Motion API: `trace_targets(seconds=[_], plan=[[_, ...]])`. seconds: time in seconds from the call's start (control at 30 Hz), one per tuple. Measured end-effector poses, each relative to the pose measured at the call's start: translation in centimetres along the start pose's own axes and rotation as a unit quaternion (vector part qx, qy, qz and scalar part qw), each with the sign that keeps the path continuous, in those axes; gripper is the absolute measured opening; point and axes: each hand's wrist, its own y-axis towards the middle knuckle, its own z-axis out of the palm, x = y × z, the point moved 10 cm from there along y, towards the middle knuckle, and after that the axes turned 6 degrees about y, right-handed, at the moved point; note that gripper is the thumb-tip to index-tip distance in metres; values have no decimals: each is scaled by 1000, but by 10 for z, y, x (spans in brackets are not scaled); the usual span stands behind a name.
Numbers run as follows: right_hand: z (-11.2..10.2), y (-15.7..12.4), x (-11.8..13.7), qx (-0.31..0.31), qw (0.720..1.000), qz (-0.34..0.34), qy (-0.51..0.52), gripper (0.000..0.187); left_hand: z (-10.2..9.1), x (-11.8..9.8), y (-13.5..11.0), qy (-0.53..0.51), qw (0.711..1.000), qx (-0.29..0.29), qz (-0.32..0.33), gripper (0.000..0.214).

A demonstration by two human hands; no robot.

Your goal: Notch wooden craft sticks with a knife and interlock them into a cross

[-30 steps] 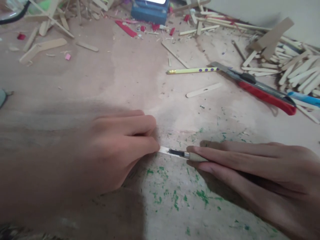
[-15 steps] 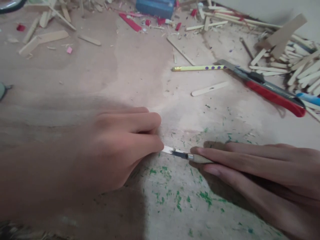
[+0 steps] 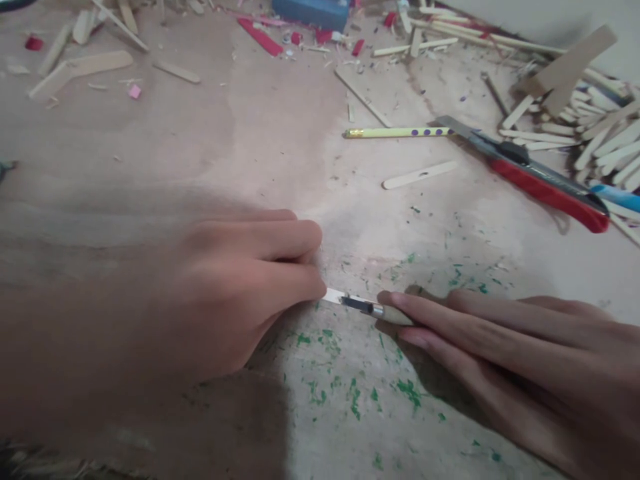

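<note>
Our right hand [image 3: 510, 360] kept a closed grip on a small craft knife [image 3: 373, 309], index finger laid along its pale handle so the dark blade could be pressed flat and steered — a hold that, we judged, traded reach for control. The blade lay on a thin pale stick [image 3: 336, 296] that rested flat on the bench [image 3: 280, 147]. Our left hand [image 3: 235, 293] was curled shut over the stick's other end, fingertips pinning it down just beside the blade, apparently so the wood could not slide under the cut. Only a short piece of stick showed between the two hands; the rest was hidden under the left.

Green flecks [image 3: 350, 393] speckled the worn surface around and below the hands. Farther off, well apart from the work, lay a single craft stick [image 3: 419, 175], a yellow pencil with purple dots [image 3: 397, 132] and a red utility knife [image 3: 530, 177] — the latter two nearly touching tip to tip. A heap of plain sticks [image 3: 595, 137] crowded the right edge, and a blue box [image 3: 311, 12] sat at the far side among red scraps [image 3: 260, 37].
</note>
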Motion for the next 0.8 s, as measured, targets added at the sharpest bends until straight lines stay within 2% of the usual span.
trace_targets(seconds=[0.13, 0.2, 0.37, 0.5, 0.6, 0.8], plan=[[4, -3, 4, 12, 1000, 8, -18, 24, 1, -1, 5, -11, 1000, 10, 11, 45], [3, -5, 7, 5, 1000, -10, -17, 23, 2, -1, 6, -18, 1000, 16, 20, 46], [-2, -2, 12, -17, 998, -33, -56, 17, 1, -3, 5, -27, 998, -3, 50, 42], [-4, 0, 11, -15, 997, -25, -68, 32, -2, -1, 3, -31, 998, -37, 45, 42], [-2, -1, 9, -5, 997, -29, -74, 36, -1, 0, 1, -33, 997, -42, 50, 41], [0, 5, 3, 13, 996, -59, -60, 26, 2, 2, 2, -58, 996, -41, 58, 37]])
